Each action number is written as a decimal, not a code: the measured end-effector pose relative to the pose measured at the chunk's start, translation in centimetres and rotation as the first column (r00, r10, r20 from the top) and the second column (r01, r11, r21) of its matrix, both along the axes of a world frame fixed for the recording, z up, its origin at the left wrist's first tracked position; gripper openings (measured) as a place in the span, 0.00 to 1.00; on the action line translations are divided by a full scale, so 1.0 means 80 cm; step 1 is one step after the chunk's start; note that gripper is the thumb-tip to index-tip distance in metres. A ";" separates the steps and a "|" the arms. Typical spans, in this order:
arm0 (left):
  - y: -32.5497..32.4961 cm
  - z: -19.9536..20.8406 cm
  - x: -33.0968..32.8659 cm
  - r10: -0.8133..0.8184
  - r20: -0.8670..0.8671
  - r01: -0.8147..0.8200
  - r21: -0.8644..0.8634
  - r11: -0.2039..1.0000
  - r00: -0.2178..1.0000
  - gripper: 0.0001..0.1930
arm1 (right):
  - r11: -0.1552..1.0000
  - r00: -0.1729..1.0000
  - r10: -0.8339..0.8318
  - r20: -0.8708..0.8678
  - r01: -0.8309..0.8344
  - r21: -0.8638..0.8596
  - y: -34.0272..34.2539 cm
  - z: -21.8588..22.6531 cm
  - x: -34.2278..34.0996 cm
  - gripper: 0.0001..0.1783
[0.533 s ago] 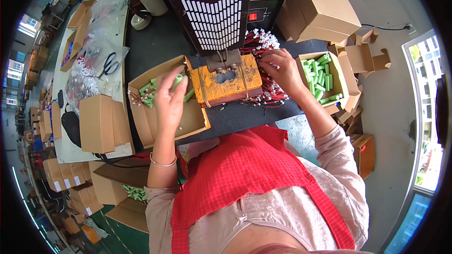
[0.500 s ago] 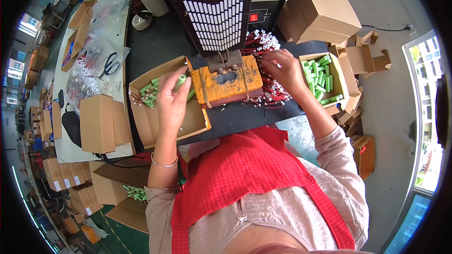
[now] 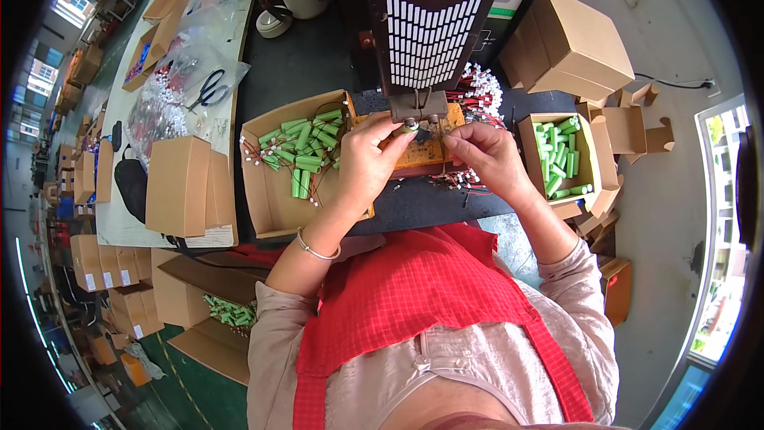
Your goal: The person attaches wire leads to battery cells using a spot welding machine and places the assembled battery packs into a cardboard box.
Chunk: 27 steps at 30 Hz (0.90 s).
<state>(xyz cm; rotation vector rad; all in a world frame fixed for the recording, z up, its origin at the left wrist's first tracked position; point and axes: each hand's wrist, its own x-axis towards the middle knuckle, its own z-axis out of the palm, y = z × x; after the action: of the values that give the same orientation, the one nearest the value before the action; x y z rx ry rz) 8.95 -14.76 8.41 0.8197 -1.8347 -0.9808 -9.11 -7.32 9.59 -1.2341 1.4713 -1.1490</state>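
My left hand [image 3: 364,158] pinches a green cylindrical battery cell [image 3: 405,129], its metal end toward the welding head [image 3: 418,105] of the black machine. Close on its right, my right hand [image 3: 489,161] has thumb and finger pressed together; what they hold is too small to make out. Both hands are over the yellow-topped block [image 3: 418,158], hiding much of it. Behind my right hand lies a pile of red wire leads with white connectors [image 3: 481,89]. Left of my left hand, several green cells with wires [image 3: 306,143] lie in an open cardboard box [image 3: 267,211].
At the right stands another open box [image 3: 590,161] of green cells [image 3: 559,151], with a closed carton [image 3: 585,48] behind it. The machine housing [image 3: 430,40] rises directly beyond my hands. Scissors [image 3: 208,89] and plastic bags lie on the white table at left.
My left hand has moved right with the cell, from over the left box to the block. My right hand has come from the wire pile toward it. The view has shifted.
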 end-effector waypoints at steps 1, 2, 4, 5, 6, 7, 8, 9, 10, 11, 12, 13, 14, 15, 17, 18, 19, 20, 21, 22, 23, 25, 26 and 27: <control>0.000 0.003 0.001 0.001 0.031 -0.001 -0.007 1.000 1.000 0.09 | 1.000 0.999 0.002 -0.032 -0.002 -0.003 -0.002 0.000 0.002 0.10; 0.001 0.005 0.001 0.002 0.062 -0.001 -0.013 1.000 0.998 0.09 | 1.000 1.000 0.002 -0.030 -0.002 -0.003 -0.003 0.000 0.003 0.10; 0.000 0.002 0.001 -0.002 0.056 0.002 -0.004 1.000 0.998 0.09 | 1.000 0.996 0.006 -0.085 -0.007 -0.011 -0.006 -0.001 0.004 0.10; 0.000 0.001 0.001 -0.004 0.048 0.004 0.004 1.000 0.999 0.09 | 1.000 0.996 0.006 -0.084 -0.007 -0.012 -0.007 -0.002 0.004 0.10; 0.000 0.001 0.000 -0.003 0.048 0.003 0.003 1.000 0.999 0.09 | 1.000 0.997 -0.002 -0.077 0.002 -0.011 -0.008 -0.002 0.005 0.10; 0.000 0.000 -0.002 -0.003 0.042 0.004 -0.017 1.000 0.999 0.09 | 1.000 0.998 -0.011 -0.069 0.010 -0.010 -0.008 -0.002 0.005 0.11; 0.000 0.000 -0.002 -0.002 0.037 0.003 -0.037 0.999 0.999 0.08 | 1.000 0.998 -0.010 -0.067 0.009 -0.011 -0.008 -0.001 0.006 0.11; 0.000 0.000 -0.003 -0.001 0.039 0.002 -0.038 0.999 0.999 0.08 | 1.000 0.997 -0.011 -0.075 0.012 0.002 -0.008 0.002 0.006 0.11; -0.001 0.000 -0.004 0.000 0.059 0.003 -0.056 0.998 0.998 0.08 | 1.000 0.996 -0.013 -0.084 0.014 0.014 -0.008 0.003 0.006 0.11; 0.001 0.001 -0.004 -0.001 0.080 0.007 -0.073 0.997 0.997 0.08 | 1.000 0.995 -0.017 -0.100 0.016 -0.009 -0.007 0.002 0.006 0.11; 0.000 -0.003 -0.003 0.002 0.098 0.003 -0.054 0.999 0.995 0.09 | 0.999 0.993 -0.022 -0.117 0.018 -0.032 -0.007 0.002 0.006 0.11; 0.000 -0.004 -0.001 0.001 0.101 0.005 -0.053 0.999 0.995 0.09 | 1.000 0.994 -0.015 -0.109 0.014 -0.002 -0.005 0.004 0.007 0.11; -0.002 -0.005 -0.002 0.017 0.103 -0.002 -0.148 0.989 0.995 0.09 | 1.000 0.994 -0.013 -0.108 0.012 -0.004 -0.005 0.009 0.005 0.11; -0.003 -0.004 -0.002 0.033 0.104 -0.007 -0.241 0.971 0.994 0.08 | 0.999 0.994 0.041 -0.097 -0.038 0.027 -0.005 0.014 0.002 0.11; 0.004 0.003 0.002 0.011 0.115 -0.003 -0.066 0.998 0.993 0.09 | 0.988 0.983 0.146 -0.111 -0.139 0.062 -0.002 0.023 -0.005 0.12; 0.008 0.005 0.004 -0.014 0.123 0.000 0.113 0.994 0.992 0.09 | 0.980 0.971 0.197 -0.137 -0.189 0.068 0.001 0.028 -0.008 0.13; 0.009 0.000 0.008 -0.014 0.121 0.000 0.114 0.994 0.993 0.09 | 0.970 0.959 0.235 -0.156 -0.220 0.106 0.003 0.036 -0.009 0.11; 0.009 -0.002 0.012 -0.062 0.004 0.058 0.299 0.952 0.998 0.09 | 0.970 0.960 0.234 -0.157 -0.219 0.106 0.005 0.034 -0.013 0.11; 0.010 -0.001 0.016 -0.087 -0.119 0.133 0.467 0.874 0.989 0.10 | 0.953 0.928 0.298 -0.226 -0.304 0.009 0.008 0.030 -0.017 0.10; 0.012 0.004 0.022 -0.146 -0.288 0.290 0.559 0.777 0.947 0.11 | 0.917 0.887 0.352 -0.298 -0.391 -0.081 0.010 0.028 -0.019 0.08; 0.012 0.005 0.025 -0.146 -0.288 0.290 0.559 0.777 0.946 0.11 | 0.917 0.887 0.352 -0.299 -0.391 -0.081 0.011 0.029 -0.018 0.08; 0.011 0.006 0.032 -0.127 -0.569 0.516 0.599 0.612 0.812 0.10 | 0.866 0.863 0.405 -0.303 -0.468 -0.176 0.014 0.034 -0.012 0.05; 0.009 0.012 0.035 -0.088 -0.592 0.538 0.646 0.542 0.801 0.11 | 0.859 0.861 0.393 -0.321 -0.469 -0.207 0.013 0.031 -0.009 0.05; 0.008 0.008 0.035 -0.087 -0.592 0.536 0.646 0.543 0.802 0.11 | 0.858 0.861 0.394 -0.321 -0.470 -0.208 0.012 0.027 -0.006 0.05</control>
<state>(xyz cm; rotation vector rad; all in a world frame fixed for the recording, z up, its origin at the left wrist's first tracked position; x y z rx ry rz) 11.77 -14.11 9.09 0.6062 -1.0324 -2.1413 -9.56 -6.36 11.79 -1.8744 1.1425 -0.9192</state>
